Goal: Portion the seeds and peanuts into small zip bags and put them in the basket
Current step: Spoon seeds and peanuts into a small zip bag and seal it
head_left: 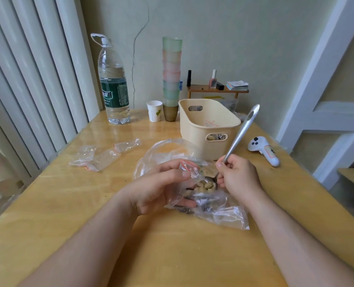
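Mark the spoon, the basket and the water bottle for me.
spoon [239,135], head view, middle of its handle.
basket [194,129], head view, front wall.
water bottle [115,92], head view, green label.

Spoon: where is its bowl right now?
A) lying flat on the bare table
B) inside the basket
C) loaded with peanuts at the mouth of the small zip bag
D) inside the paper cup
C: the right hand grips the spoon with its handle pointing up, and its bowl holds peanuts at the small zip bag that the left hand holds open.
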Available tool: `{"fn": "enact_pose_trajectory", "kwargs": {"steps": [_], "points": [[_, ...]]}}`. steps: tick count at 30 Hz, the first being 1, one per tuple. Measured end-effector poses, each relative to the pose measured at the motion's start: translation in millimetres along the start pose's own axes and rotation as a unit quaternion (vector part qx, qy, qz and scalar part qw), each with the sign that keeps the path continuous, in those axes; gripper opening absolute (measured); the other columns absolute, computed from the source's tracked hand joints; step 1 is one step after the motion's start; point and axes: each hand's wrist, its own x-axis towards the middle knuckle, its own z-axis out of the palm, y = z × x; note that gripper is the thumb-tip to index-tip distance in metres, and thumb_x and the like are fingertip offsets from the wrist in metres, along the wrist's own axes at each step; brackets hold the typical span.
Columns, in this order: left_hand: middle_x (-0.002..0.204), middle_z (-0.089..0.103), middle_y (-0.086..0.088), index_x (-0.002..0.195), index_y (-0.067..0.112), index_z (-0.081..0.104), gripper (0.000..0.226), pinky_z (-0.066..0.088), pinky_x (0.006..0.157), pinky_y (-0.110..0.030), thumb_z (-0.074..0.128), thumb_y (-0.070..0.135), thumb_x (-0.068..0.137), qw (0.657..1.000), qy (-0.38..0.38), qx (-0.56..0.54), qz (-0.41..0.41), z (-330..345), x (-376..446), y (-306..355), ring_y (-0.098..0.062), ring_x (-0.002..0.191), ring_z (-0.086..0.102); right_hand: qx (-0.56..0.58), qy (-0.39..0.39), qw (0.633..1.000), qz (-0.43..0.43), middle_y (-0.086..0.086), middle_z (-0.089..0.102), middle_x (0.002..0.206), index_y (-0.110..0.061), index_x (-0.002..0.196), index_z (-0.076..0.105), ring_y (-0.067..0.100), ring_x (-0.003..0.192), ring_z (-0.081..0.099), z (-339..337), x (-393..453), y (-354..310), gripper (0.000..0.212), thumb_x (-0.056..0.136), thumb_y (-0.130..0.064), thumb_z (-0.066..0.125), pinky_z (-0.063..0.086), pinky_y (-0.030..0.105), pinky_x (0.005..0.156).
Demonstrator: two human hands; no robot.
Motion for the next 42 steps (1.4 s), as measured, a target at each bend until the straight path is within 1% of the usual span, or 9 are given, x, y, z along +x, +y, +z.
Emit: {"fn": "enact_pose_trajectory", "kwargs": {"steps": [6, 9, 14, 18, 20, 24, 30, 35, 42], "points": [[0.121, 0.06, -0.015, 0.122, 0.012, 0.064, 0.051, 0.045, 0.095, -0.077, 0.089, 0.028, 0.081, 0.983, -0.173, -0.039, -0.037, -15, 1, 0, -0.036, 0.119, 0.061, 0.025, 0.005, 1.0, 0.005, -0.001, 0.067, 0.062, -0.02, 0.084, 0.07, 0.015, 0.058, 0.067, -1, 11, -6, 0.018, 0.099, -0.015, 0.061, 0.063, 0.04, 0.065], [0.125, 0.056, -0.014, 0.126, 0.011, 0.06, 0.057, 0.047, 0.093, -0.078, 0.089, 0.028, 0.08, 0.982, -0.179, -0.063, 0.005, -21, 0, 9, -0.037, 0.123, 0.057, 0.043, 0.0, 0.999, 0.01, 0.001, 0.068, 0.065, -0.017, 0.085, 0.069, 0.016, 0.059, 0.067, 0, 18, -15, 0.018, 0.099, -0.014, 0.059, 0.06, 0.035, 0.063], [0.113, 0.064, -0.008, 0.118, 0.018, 0.07, 0.057, 0.053, 0.097, -0.069, 0.095, 0.031, 0.068, 0.984, 0.059, -0.05, 0.159, -26, -4, 26, -0.031, 0.11, 0.066, 0.104, -0.012, 0.994, 0.018, 0.003, 0.065, 0.064, -0.014, 0.087, 0.069, 0.019, 0.058, 0.063, 6, 33, -26, 0.017, 0.102, -0.015, 0.06, 0.054, 0.034, 0.063], [0.106, 0.068, -0.003, 0.114, 0.024, 0.075, 0.046, 0.06, 0.093, -0.045, 0.086, 0.033, 0.07, 0.948, 0.193, 0.143, 0.207, -31, -3, 23, -0.023, 0.099, 0.065, 0.137, -0.026, 0.99, 0.004, 0.003, 0.064, 0.064, -0.015, 0.091, 0.071, 0.02, 0.059, 0.062, 10, 42, -34, 0.015, 0.103, -0.017, 0.061, 0.053, 0.033, 0.06], [0.105, 0.07, -0.001, 0.116, 0.023, 0.074, 0.05, 0.059, 0.087, -0.034, 0.09, 0.034, 0.07, 0.926, 0.218, 0.233, 0.2, -31, 0, 14, -0.018, 0.097, 0.065, 0.157, -0.028, 0.987, 0.006, 0.005, 0.063, 0.066, -0.012, 0.094, 0.07, 0.02, 0.058, 0.061, 13, 44, -34, 0.015, 0.104, -0.016, 0.06, 0.052, 0.031, 0.058], [0.111, 0.071, 0.017, 0.114, 0.035, 0.073, 0.048, 0.062, 0.089, -0.046, 0.09, 0.045, 0.07, 0.877, 0.249, 0.368, 0.182, -30, 10, -1, -0.009, 0.105, 0.067, 0.173, -0.025, 0.985, 0.011, 0.001, 0.06, 0.061, -0.017, 0.09, 0.071, 0.017, 0.055, 0.058, 13, 42, -26, 0.016, 0.103, -0.016, 0.061, 0.049, 0.032, 0.056], [0.108, 0.072, 0.022, 0.122, 0.038, 0.07, 0.057, 0.057, 0.09, -0.033, 0.08, 0.061, 0.071, 0.772, 0.296, 0.533, 0.179, -16, 15, -7, 0.005, 0.101, 0.066, 0.124, 0.0, 0.992, -0.038, -0.004, 0.061, 0.056, -0.021, 0.086, 0.07, 0.015, 0.053, 0.059, -9, 40, -31, 0.016, 0.101, -0.02, 0.063, 0.05, 0.033, 0.056], [0.105, 0.072, 0.024, 0.128, 0.032, 0.072, 0.062, 0.045, 0.088, -0.006, 0.083, 0.06, 0.073, 0.761, 0.302, 0.544, 0.183, -7, 18, -7, 0.013, 0.105, 0.062, 0.119, 0.005, 0.99, -0.075, -0.001, 0.062, 0.057, -0.022, 0.081, 0.07, 0.018, 0.052, 0.061, -16, 34, -41, 0.019, 0.099, -0.021, 0.064, 0.05, 0.035, 0.055], [0.098, 0.073, 0.021, 0.122, 0.03, 0.073, 0.056, 0.047, 0.084, -0.005, 0.091, 0.047, 0.072, 0.785, 0.343, 0.487, 0.167, -2, 23, -13, 0.013, 0.097, 0.064, 0.02, 0.06, 0.986, -0.155, 0.002, 0.068, 0.062, -0.024, 0.084, 0.066, 0.027, 0.066, 0.07, -12, 25, -46, 0.018, 0.093, -0.04, 0.061, 0.06, 0.054, 0.072]]}}
